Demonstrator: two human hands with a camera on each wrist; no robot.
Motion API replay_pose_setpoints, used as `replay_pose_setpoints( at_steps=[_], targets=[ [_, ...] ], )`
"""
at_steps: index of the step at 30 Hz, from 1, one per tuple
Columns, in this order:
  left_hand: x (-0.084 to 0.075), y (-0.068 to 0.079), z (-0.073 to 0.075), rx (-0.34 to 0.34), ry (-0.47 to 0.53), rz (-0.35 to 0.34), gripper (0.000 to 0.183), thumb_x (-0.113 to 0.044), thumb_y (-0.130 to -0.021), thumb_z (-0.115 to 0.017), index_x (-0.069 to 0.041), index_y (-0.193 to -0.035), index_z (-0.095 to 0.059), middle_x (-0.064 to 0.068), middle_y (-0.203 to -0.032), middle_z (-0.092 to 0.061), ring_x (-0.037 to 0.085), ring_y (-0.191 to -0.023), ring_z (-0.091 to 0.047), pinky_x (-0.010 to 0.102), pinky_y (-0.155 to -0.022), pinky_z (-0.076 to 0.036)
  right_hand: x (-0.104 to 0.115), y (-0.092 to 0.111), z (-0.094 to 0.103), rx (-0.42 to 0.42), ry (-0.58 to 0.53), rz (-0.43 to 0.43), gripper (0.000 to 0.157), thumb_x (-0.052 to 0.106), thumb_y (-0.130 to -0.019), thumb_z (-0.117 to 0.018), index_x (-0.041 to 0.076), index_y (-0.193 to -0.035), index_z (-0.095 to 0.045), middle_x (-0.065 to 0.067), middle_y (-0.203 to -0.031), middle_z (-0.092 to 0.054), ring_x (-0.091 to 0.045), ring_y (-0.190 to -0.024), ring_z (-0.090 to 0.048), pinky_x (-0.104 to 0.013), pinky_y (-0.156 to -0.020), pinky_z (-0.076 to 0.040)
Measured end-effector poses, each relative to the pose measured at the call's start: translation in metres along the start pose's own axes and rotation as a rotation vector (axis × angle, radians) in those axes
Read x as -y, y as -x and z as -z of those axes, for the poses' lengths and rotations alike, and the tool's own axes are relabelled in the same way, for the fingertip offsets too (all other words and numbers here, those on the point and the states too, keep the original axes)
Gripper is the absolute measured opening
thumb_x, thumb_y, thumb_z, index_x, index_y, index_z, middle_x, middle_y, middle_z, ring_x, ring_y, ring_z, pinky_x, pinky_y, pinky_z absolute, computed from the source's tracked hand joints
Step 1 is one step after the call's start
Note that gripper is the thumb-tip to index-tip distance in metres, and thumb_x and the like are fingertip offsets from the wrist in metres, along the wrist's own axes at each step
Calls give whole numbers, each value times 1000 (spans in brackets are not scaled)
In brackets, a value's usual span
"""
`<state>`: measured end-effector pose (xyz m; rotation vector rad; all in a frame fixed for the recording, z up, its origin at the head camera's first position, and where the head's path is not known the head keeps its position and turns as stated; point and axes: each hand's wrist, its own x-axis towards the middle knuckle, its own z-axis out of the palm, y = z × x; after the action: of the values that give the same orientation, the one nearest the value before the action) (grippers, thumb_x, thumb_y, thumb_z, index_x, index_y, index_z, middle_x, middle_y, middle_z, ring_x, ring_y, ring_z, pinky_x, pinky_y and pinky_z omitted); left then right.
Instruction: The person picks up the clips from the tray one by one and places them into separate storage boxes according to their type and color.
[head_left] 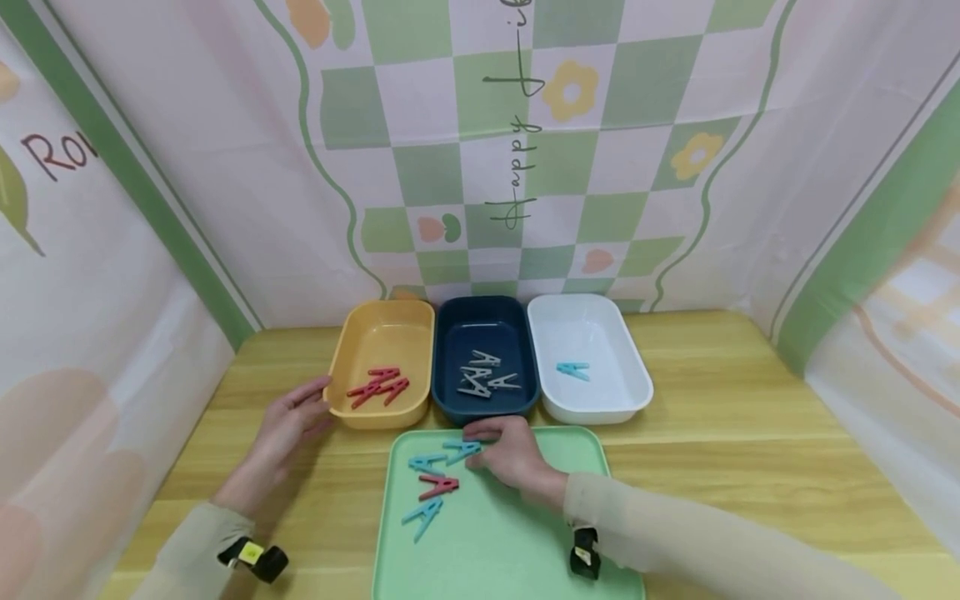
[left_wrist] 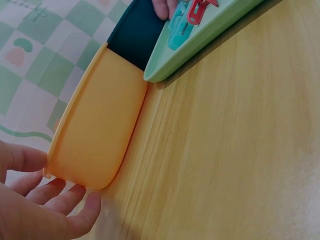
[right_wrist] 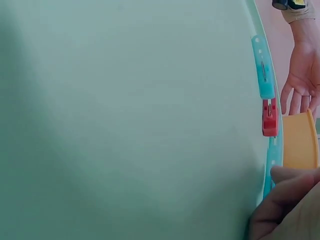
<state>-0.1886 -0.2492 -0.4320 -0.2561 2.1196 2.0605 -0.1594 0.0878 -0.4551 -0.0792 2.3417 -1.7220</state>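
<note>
My left hand touches the left rim of the yellow bin, its fingers loosely spread at the bin's corner in the left wrist view. Over the far part of the green tray, my right hand has thumb and fingers around the end of a blue clothespin; the fingers partly hide it. Beside it on the tray lie a second blue clothespin, a red clothespin and a third blue clothespin. The right wrist view shows the thumb close against blue plastic.
Behind the tray, three bins stand side by side. Red clothespins lie in the yellow one, several grey clothespins in the dark blue bin, and blue plastic in the white bin. A patterned cloth hangs behind the wooden table.
</note>
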Motion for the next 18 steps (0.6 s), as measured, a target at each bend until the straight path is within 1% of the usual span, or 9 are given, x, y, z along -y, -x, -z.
replay_pose_setpoints(
  at_steps=[2, 6, 11, 18],
  targets=[
    [-1, 0, 0, 4, 2, -2, 57, 1, -107, -48, 1, -162, -32, 20, -169, -28, 36, -148, -39, 41, -115, -47, 1, 0, -2, -25, -6, -6, 38, -14, -75, -83, -2, -111, -79, -12, -103, -79, -28, -105, -74, -38, -89, -62],
    [-1, 1, 0, 0, -6, 4, 58, 1, -107, -49, 0, -162, -32, 20, -169, -29, 37, -148, -39, 43, -116, -46, 1, 1, -4, -51, -3, -12, 37, -14, -74, -83, -3, -109, -79, -11, -101, -79, -25, -101, -75, -37, -88, -62],
    [-1, 2, 0, 0, -14, 5, 57, 1, -108, -49, 0, -162, -33, 20, -169, -29, 37, -148, -40, 44, -116, -45, 0, 0, -5, -59, 8, -4, 37, -14, -74, -84, -2, -108, -80, -10, -100, -80, -24, -99, -75, -39, -90, -62],
    [-1, 2, -1, 4, -11, 1, 57, 1, -108, -49, 0, -162, -32, 20, -169, -30, 38, -147, -41, 45, -116, -45, 0, -1, -4, -64, 19, 7, 35, -14, -75, -83, -2, -108, -80, -10, -98, -79, -24, -97, -75, -37, -88, -63]
  ],
)
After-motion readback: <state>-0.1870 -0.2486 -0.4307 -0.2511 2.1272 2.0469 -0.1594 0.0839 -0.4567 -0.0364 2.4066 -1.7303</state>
